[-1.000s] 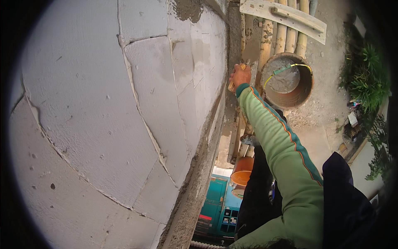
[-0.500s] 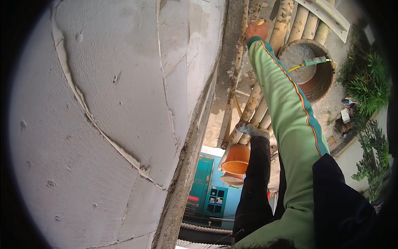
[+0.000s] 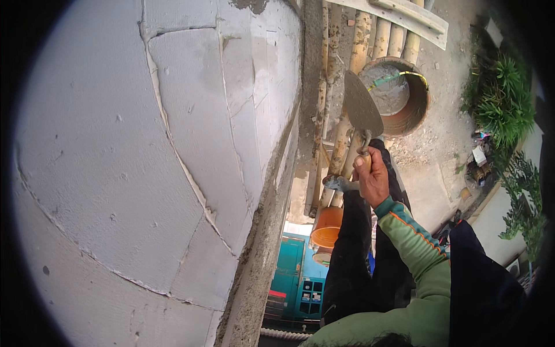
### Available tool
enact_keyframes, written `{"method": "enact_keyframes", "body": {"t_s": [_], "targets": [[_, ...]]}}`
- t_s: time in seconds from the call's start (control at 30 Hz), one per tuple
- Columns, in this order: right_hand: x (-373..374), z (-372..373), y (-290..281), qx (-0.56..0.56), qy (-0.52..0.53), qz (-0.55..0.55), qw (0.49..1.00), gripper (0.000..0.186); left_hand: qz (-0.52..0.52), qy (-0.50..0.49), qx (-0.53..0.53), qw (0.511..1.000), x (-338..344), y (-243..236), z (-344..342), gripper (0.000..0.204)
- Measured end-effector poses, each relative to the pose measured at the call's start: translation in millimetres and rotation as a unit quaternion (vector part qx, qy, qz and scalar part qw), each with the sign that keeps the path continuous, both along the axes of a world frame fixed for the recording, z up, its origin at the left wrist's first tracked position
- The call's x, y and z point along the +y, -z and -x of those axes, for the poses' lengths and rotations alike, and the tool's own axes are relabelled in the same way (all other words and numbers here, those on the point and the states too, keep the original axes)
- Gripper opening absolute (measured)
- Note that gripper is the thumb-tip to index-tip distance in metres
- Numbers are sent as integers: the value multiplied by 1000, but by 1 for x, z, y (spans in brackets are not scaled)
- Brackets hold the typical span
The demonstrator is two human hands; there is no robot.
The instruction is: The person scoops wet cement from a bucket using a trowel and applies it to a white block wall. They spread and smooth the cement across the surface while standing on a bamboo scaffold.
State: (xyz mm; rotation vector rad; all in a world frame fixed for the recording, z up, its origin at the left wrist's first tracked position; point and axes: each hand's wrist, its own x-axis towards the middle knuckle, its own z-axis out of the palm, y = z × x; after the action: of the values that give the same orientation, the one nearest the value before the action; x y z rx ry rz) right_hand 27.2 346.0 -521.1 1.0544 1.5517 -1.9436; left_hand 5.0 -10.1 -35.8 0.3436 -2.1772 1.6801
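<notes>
A pointed mason's trowel (image 3: 362,105) with a wooden handle is gripped in my right hand (image 3: 373,176), fingers wrapped round it. Its broad grey blade points up and slightly left, beside a round brown tub (image 3: 421,110) of wet grey mortar (image 3: 388,89). Yellow and green strapping crosses the tub's rim. To my left rises a wall of large pale blocks (image 3: 191,98) with mortar lines between them. Dark wet mortar (image 3: 250,5) shows on it near the top. My left hand is out of view.
I am high above the ground on bamboo poles (image 3: 347,139), a boot resting on them. A plank (image 3: 404,20) lies across at the top. Below hangs an orange bucket (image 3: 327,226) near a teal door (image 3: 288,254). Green plants (image 3: 506,95) grow at the right.
My right hand has drawn back toward me from the far poles, bringing the trowel in front of the tub. The view has shifted, showing more of the wall's top.
</notes>
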Motion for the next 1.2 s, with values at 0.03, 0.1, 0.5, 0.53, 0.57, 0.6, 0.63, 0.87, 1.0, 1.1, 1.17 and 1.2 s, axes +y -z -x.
{"method": "enact_keyframes", "body": {"t_s": [0.03, 0.1, 0.5, 0.53, 0.57, 0.6, 0.63, 0.87, 1.0, 1.1, 1.17, 1.2], "targets": [[26, -22, -7, -15, -23, -79, 997, 28, 6, 1, 11, 1000, 0, 0, -3, 106], [89, -54, 9, -9, -140, -223, 965, 27, 17, 8, 28, 999, 1, 0, -5, 107], [147, 29, 240, -124, -414, -398, 809, 41, 67, 3, 37, 997, 11, -12, 2, 112], [152, 25, 235, -126, -418, -375, 818, 42, 75, -6, 36, 997, 11, -16, 4, 113], [159, 20, 229, -128, -421, -353, 826, 43, 84, -17, 37, 996, 11, -18, 5, 113], [169, 14, 220, -100, -413, -314, 849, 43, 97, -32, 42, 994, 11, -21, 6, 114], [178, 5, 208, -69, -405, -273, 870, 43, 126, -60, 48, 989, 13, -25, 7, 114], [197, -42, 145, -26, -264, -124, 956, 31, 65, 44, 5, 997, 5, -44, 6, 101], [168, -47, 80, -68, -88, 32, 993, 19, 35, 71, 9, 997, 33, -34, 10, 99], [145, -44, 16, -33, 63, 125, 990, 21, 80, 124, 1, 989, 17, -37, 9, 89], [122, -26, -29, 27, 158, 98, 982, 26, 87, 130, -9, 988, 15, -42, 14, 90], [110, -14, -47, 58, 199, 84, 975, 29, 88, 126, -12, 988, 14, -44, 10, 91]]}}
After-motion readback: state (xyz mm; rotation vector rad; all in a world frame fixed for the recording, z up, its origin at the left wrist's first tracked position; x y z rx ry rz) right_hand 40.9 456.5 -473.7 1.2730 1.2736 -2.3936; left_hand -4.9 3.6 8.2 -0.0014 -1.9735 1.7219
